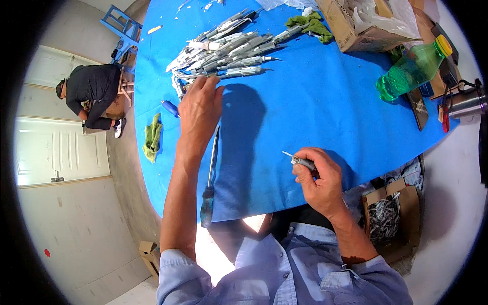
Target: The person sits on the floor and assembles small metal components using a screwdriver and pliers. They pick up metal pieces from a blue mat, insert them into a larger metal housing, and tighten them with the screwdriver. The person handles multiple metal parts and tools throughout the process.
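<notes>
- Left hand (199,104), fingers spread and holding nothing, reaches forward across the blue desk (315,112); its fingertips touch the near edge of a pile of grey pen-shaped parts (223,51).
- That pile lies straight ahead of the left hand, well away from the right; most parts have their long axes running left to right, tips to the right.
- Right hand (317,178), close to the body, is closed around one small grey part (301,161), whose thin metal tip points left and slightly away.
- A long screwdriver (210,173) lies between the hands, just beside the left forearm, handle nearest the person.
- Farther out: a green cloth (152,137) at the left, a green bottle (413,68) lying tilted at the right.
</notes>
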The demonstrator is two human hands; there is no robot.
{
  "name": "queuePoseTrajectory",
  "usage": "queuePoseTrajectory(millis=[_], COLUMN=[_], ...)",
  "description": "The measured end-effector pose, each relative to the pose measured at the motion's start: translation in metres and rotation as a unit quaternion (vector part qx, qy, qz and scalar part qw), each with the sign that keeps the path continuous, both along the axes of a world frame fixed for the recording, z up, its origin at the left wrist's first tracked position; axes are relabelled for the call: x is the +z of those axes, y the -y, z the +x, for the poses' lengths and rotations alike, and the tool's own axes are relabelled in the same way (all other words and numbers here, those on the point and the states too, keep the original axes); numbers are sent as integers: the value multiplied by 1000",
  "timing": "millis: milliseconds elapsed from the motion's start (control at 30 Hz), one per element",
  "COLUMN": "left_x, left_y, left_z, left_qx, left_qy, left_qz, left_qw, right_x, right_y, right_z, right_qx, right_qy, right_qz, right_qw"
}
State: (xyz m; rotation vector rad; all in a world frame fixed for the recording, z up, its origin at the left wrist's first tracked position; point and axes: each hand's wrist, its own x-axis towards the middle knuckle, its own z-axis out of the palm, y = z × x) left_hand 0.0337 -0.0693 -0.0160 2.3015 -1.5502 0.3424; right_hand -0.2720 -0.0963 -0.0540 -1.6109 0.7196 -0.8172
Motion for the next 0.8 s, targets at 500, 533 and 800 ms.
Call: queuePoseTrajectory(millis=[500, 533, 800], left_x=[-16, -15, 8], left_y=[39, 36, 53], left_z=[0, 3, -19], left_qx=[-50, -56, -97], left_qy=[3, 3, 8], left_qz=[30, 32, -4], left_qw=[998, 998, 995], right_x=[3, 3, 1], right_y=[1, 2, 4], right_z=[-1, -1, -3], right_qx=[0, 2, 4], right_qy=[18, 19, 21], right_qz=[28, 27, 34], right_qw=[999, 999, 999])
